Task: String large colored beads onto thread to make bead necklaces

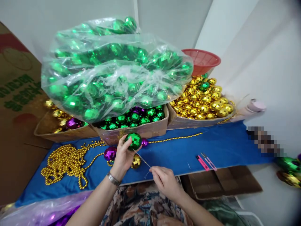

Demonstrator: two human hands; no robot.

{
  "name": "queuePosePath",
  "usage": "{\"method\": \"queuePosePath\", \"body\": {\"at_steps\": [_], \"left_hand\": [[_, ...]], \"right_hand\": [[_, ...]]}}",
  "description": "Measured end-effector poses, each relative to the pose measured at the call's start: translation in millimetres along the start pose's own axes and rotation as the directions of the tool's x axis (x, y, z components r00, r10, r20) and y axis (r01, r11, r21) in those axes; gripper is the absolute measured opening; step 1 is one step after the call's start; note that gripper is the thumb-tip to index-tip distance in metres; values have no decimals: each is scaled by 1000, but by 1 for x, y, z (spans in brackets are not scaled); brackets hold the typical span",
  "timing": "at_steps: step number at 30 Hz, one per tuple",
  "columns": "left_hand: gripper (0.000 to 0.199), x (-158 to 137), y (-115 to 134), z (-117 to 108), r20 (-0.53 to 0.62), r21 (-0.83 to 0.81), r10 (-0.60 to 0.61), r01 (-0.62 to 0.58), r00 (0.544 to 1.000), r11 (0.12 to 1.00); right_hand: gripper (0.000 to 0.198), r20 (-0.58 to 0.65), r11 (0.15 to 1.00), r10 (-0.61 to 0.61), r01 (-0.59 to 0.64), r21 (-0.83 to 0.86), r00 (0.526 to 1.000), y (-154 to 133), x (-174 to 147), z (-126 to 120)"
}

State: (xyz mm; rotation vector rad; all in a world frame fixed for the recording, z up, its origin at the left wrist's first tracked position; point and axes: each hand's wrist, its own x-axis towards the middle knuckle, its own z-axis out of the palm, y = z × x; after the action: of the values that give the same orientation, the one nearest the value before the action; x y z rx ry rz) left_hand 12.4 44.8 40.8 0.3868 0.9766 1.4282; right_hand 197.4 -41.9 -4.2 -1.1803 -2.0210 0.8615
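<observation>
My left hand (124,157) is closed around a shiny green faceted ball (133,141), held just above the blue cloth. A thin pale thread (142,158) runs straight from the underside of the ball to my right hand (166,182), whose fingertips pinch it. A fine loose end dangles below that pinch. Close by the left hand are a purple ball (110,153), a gold ball (136,161) and a smaller purple ball (144,142). A gold bead string (175,137) stretches rightward from the small purple one.
Gold bead strands (63,163) lie heaped on the blue cloth (164,157) at left. A pink cutter (202,163) and pink-handled thread snips (210,161) rest at right. Behind stand cardboard boxes (141,130) of balls, a large clear bag (113,72) of green balls and a red basket (202,59).
</observation>
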Motion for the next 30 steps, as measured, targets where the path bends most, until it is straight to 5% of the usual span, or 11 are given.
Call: {"method": "queuePosePath", "body": {"at_steps": [14, 18, 24, 30], "left_hand": [[50, -3, -9, -1, 4, 32, 77, -77, 997, 997], [60, -5, -15, -1, -17, 127, 205, -201, 979, 971], [66, -4, -18, -8, 47, 270, 450, -445, 892, 854], [69, -13, -23, -15, 207, 381, 366, -419, 907, 824]], "right_hand": [[24, 9, 998, 28, -28, -52, 1000, 1, -5, 1], [24, 16, 997, 65, -64, -53, 998, -3, -8, 2], [26, 91, 981, 180, -185, 55, 980, -16, -6, 0], [27, 21, 991, 115, -113, -66, 993, -16, -1, -5]]}}
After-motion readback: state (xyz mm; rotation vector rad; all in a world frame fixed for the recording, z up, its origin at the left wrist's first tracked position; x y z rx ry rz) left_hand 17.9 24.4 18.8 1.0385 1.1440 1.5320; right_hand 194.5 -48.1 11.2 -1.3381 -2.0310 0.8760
